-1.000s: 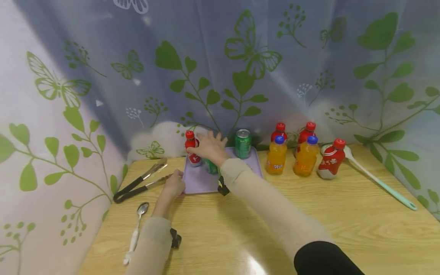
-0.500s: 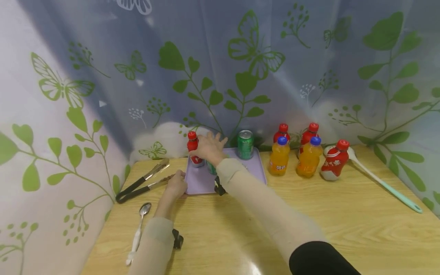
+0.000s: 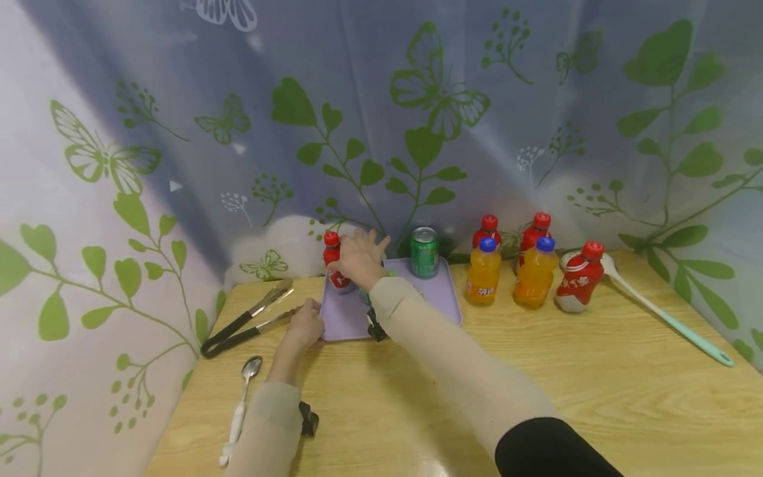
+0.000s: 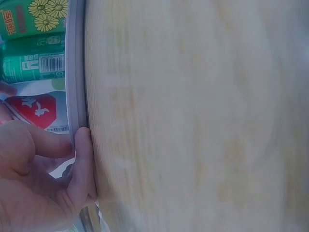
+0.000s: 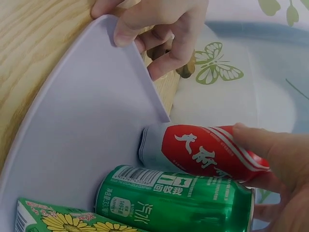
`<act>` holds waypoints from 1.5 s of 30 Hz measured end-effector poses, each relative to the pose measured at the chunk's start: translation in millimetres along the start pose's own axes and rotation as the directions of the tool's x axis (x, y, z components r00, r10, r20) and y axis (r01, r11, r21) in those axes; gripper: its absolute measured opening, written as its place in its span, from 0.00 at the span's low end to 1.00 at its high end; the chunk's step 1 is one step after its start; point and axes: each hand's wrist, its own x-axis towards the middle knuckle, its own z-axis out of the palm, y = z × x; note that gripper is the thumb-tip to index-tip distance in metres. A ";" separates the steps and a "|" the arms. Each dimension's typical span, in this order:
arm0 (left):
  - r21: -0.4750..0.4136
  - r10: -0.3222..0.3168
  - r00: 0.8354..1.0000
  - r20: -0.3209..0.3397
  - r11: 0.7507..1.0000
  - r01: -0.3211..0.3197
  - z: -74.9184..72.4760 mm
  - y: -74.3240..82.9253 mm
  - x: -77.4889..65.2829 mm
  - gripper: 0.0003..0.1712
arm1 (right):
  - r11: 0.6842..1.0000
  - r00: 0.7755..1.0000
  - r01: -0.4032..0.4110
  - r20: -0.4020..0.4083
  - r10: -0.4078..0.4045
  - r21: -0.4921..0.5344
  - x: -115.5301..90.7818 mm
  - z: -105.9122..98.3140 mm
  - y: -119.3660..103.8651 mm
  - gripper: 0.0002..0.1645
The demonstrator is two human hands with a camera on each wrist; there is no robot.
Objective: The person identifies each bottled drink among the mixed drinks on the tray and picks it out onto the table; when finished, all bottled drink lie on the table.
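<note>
My left hand (image 3: pixel 306 324) pinches the front left corner of a lilac tray (image 3: pixel 347 326), thumb over the rim. On the tray, my right hand (image 3: pixel 361 257) reaches over with fingers spread. Its thumb touches a red-and-white soda bottle (image 5: pixel 198 150) with a red cap. Beside the bottle, a green soda can (image 5: pixel 193 193) stands under that hand, largely covered in the head view. A green drink carton (image 5: pixel 60 220) with yellow flowers lies flat by the can. Another green can (image 3: pixel 424 252) stands in the back right corner of the tray.
Right of the tray stand two orange soda bottles (image 3: pixel 483 275), with red-capped bottles (image 3: pixel 541 228) behind and beside them. A long mint-handled utensil (image 3: pixel 673 318) lies far right. Tongs (image 3: pixel 238 328) and a white-handled spoon (image 3: pixel 240 411) lie left. A patterned curtain (image 3: pixel 381 99) borders the back.
Both hands keep nearly the same places. The right hand shifts slightly left over the can and bottle, and the head view sways a little.
</note>
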 end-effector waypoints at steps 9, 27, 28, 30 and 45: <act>-0.021 0.003 1.000 0.007 1.000 -0.003 3.8 -0.4 -0.9 0.34 | 0.992 0.990 0.095 -0.111 -0.086 0.080 -4.4 -4.8 -2.0 0.34; -0.005 0.020 1.000 -0.002 1.000 -0.020 1.3 -0.8 3.9 0.35 | 0.796 0.955 0.288 -0.219 -0.200 0.533 -38.5 -64.9 3.7 0.40; 0.000 0.019 1.000 -0.001 1.000 -0.019 1.4 -0.9 3.3 0.35 | 0.777 0.955 0.291 -0.220 -0.199 0.558 -39.5 -66.9 5.2 0.40; 0.009 0.019 1.000 -0.001 1.000 -0.019 1.2 -0.5 1.7 0.35 | 0.743 0.954 0.297 -0.220 -0.203 0.600 -41.0 -71.4 8.3 0.40; 0.001 0.016 1.000 -0.001 1.000 -0.016 0.7 -0.6 0.9 0.34 | 0.462 0.972 0.222 -0.159 -0.173 0.858 -54.0 -80.0 31.4 0.39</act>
